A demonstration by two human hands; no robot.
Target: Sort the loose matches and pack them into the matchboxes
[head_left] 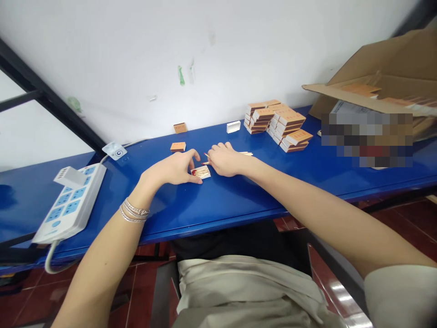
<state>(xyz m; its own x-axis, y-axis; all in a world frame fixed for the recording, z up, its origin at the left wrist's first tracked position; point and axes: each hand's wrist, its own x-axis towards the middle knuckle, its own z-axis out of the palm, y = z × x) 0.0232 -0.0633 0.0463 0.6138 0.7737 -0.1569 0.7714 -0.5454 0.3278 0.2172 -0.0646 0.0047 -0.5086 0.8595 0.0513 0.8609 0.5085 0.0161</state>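
Note:
A small white matchbox tray [201, 172] with red-tipped matches in it lies on the blue table. My left hand [179, 167] is at the tray's left side, thumb at its near edge and fingers curved round its far left corner. Just right of the tray, my right hand [223, 158] has its fingers pressed down together on matches, whose red tips stick out to the left. More loose matches [246, 153] show beyond the right side of that hand. Behind my left hand sits an orange matchbox cover [178, 146].
Stacked matchboxes [282, 119] stand at the back right, beside an open cardboard box [362, 89] holding more. A white tray [233, 126] and an orange matchbox piece [180, 128] are near the wall. A power strip [73, 202] lies at the left.

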